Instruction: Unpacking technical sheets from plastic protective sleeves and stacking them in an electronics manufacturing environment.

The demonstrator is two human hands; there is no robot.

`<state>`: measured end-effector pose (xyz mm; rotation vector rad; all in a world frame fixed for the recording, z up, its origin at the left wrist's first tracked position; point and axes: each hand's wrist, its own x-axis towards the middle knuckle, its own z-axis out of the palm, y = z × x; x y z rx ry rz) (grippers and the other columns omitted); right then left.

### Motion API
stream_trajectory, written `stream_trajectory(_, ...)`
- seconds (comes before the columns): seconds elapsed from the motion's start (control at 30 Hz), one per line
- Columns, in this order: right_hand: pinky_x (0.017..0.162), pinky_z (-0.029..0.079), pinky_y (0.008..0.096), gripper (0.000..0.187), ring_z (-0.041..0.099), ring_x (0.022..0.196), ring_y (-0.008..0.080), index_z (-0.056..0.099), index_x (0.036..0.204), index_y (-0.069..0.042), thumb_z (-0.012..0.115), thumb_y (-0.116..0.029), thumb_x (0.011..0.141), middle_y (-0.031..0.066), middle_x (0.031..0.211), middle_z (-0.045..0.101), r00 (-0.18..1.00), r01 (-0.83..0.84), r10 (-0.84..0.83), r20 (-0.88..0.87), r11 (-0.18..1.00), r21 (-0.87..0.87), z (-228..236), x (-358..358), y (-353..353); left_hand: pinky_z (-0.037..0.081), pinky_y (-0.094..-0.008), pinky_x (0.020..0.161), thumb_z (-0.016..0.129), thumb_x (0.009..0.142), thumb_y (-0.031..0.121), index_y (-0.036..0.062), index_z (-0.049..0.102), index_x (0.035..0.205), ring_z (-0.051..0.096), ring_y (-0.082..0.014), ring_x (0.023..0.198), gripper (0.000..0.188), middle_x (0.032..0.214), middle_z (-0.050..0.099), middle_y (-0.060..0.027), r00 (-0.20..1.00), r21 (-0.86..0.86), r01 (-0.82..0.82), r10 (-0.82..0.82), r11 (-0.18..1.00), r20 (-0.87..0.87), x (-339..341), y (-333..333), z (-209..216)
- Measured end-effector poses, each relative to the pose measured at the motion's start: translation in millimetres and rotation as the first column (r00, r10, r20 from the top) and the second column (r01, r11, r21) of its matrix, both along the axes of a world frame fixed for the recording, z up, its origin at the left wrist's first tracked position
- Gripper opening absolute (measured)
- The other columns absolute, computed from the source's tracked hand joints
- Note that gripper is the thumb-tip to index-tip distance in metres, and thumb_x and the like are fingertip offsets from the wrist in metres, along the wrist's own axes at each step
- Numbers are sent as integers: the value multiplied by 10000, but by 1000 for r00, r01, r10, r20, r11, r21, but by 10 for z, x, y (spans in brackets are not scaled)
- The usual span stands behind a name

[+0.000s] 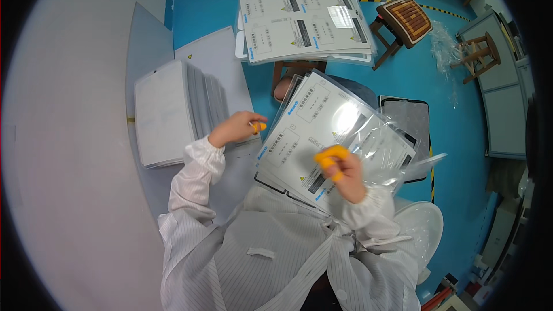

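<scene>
A stack of printed white label sheets [314,138] rests tilted across my lap, with clear plastic film [383,152] over its right part. My left hand [233,128] is beside the stack's left edge, fingers curled together, a yellow finger cot at the tip; whatever they may pinch is too small to make out. Above the sheets on the right is my right hand [345,175], with yellow cots on its bent fingers. Motion blurs it, and I cannot see whether it grips the film or a sheet.
A thick pile of white sheets [164,115] stands on the grey table [216,52] at left. More printed sheets [305,23] lie on a support ahead. A stool with a woven seat [406,21], a smaller wooden stool [481,52] and loose film [443,52] are to the far right.
</scene>
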<state>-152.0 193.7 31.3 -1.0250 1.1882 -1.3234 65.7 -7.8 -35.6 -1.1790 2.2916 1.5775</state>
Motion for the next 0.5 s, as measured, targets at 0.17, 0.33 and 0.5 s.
stream_trajectory(0.17, 480, 355, 237, 188, 443, 508, 71, 595, 914, -18, 571, -192, 847, 22, 581, 499, 853, -115, 100, -513, 993, 1, -785, 364, -423, 484, -278, 633, 534, 821, 104, 6, 613, 1053, 619, -192, 672, 264, 808, 650, -133, 987, 173, -137, 148, 975, -55, 97, 359, 27)
stream_trajectory(0.33, 491, 352, 243, 201, 383, 498, 99, 594, 912, -21, 639, -169, 784, 28, 555, 437, 900, 190, -194, -391, 981, -51, -775, 300, -666, 492, -256, 603, 583, 804, 86, -7, 646, 969, 613, -137, 649, 200, 769, 655, -105, 972, -176, -178, 145, 968, -185, 126, 402, 128)
stream_trajectory(0.5, 494, 399, 266, 254, 460, 478, 159, 575, 861, -37, 725, -158, 697, 60, 575, 467, 805, 95, -136, -577, 990, -102, -615, 576, -603, 485, -207, 566, 590, 786, 10, -16, 641, 937, 572, -71, 628, 161, 725, 634, -46, 947, 67, -276, 283, 959, -150, -84, 383, 355)
